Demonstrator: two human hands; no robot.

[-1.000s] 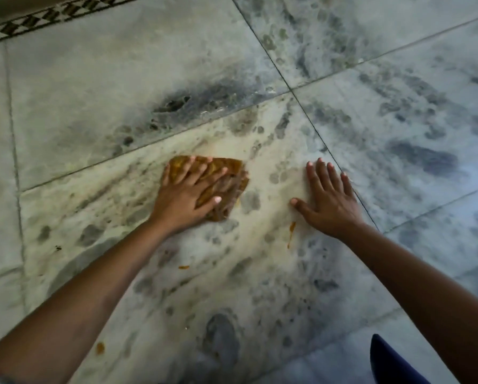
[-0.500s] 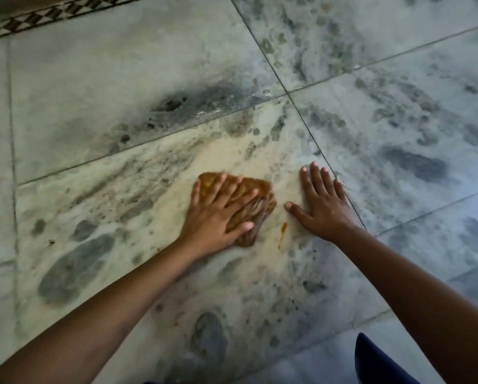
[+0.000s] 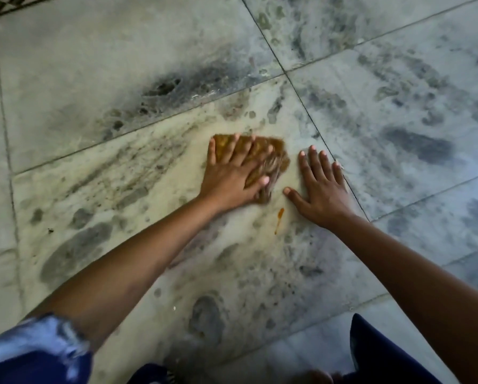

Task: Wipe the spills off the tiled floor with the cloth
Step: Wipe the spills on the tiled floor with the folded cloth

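A folded, orange-brown stained cloth (image 3: 279,155) lies on the marbled tiled floor (image 3: 121,189). My left hand (image 3: 232,178) presses flat on top of it, fingers spread over the fabric and thumb at its near edge. Just to the right, my right hand (image 3: 321,187) rests palm down on the bare tile, fingers apart, holding nothing. A small orange spill streak (image 3: 279,218) sits on the tile between the two wrists, a little nearer to me than the cloth. A pale yellowish smear spreads across the tile to the left of the cloth.
Dark grout lines (image 3: 310,106) cross beyond the hands. A patterned border strip (image 3: 8,4) runs along the far left corner. Dark blue clothing (image 3: 376,353) shows at the bottom edge, with a blue sleeve (image 3: 35,353) at bottom left.
My left hand has slid the cloth to the right, up beside my right hand. The orange drips on the left part of the tile are gone. My right hand stays planted.
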